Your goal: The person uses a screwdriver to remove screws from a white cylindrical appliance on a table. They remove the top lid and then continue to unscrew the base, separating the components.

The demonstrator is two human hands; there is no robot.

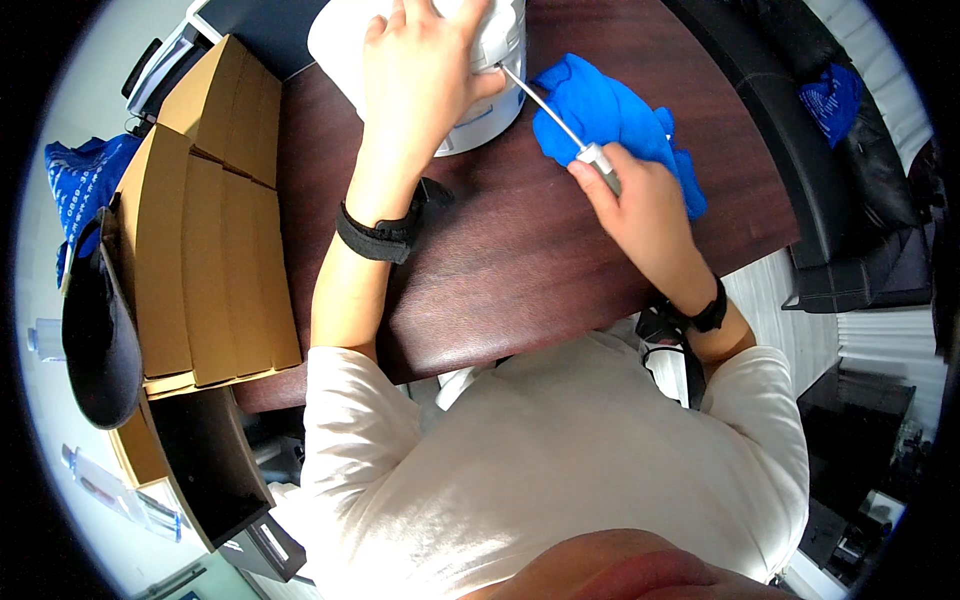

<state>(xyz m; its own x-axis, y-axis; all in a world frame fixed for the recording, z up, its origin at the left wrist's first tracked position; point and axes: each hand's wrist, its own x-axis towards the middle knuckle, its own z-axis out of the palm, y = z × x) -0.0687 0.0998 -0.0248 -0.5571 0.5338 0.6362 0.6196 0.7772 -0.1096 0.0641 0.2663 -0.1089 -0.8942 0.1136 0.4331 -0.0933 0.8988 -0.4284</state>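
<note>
Both hands work: left hand (420,70) spread on white appliance (495,122), right hand (640,200) gripping screwdriver (592,154).

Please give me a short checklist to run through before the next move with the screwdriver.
1. Screwdriver gripped by its handle in the right hand: ok.
2. White rounded appliance steadied: ok, as far as shows; the left hand lies on it.
3. Left thumb well clear of the tip: not ok; it lies close by.
4. Tip seated: cannot tell; too small to see.
5. Blue cloth not touching the shaft: cannot tell; they overlap in view.
6. Cardboard boxes apart from both hands: ok.
</note>
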